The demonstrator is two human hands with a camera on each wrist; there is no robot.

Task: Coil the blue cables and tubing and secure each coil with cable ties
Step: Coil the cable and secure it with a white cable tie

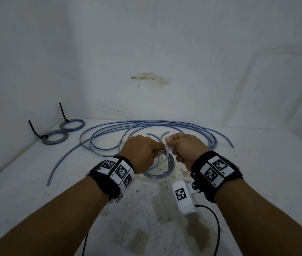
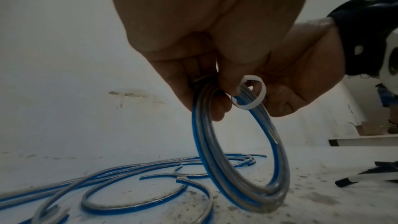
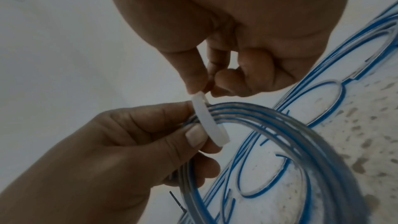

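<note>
A coil of clear tubing with a blue stripe (image 1: 162,172) (image 2: 241,173) (image 3: 312,142) stands on edge on the white surface. My left hand (image 1: 142,152) (image 2: 204,81) (image 3: 120,142) grips its top, fingers curled round the strands. A white cable tie (image 1: 167,151) (image 2: 249,94) (image 3: 206,120) loops round the strands there. My right hand (image 1: 183,150) (image 2: 301,83) (image 3: 226,67) pinches the tie's upper end between thumb and finger. Loose blue-striped tubing (image 1: 146,128) (image 2: 107,181) lies spread behind the hands.
Two finished coils (image 1: 55,137) (image 1: 72,124) with black cable ties sticking up lie at the far left near the wall corner. Short cut tube pieces (image 2: 163,175) lie among the loose lengths. White walls close the back and left. A black cable (image 1: 214,224) trails from my right wrist.
</note>
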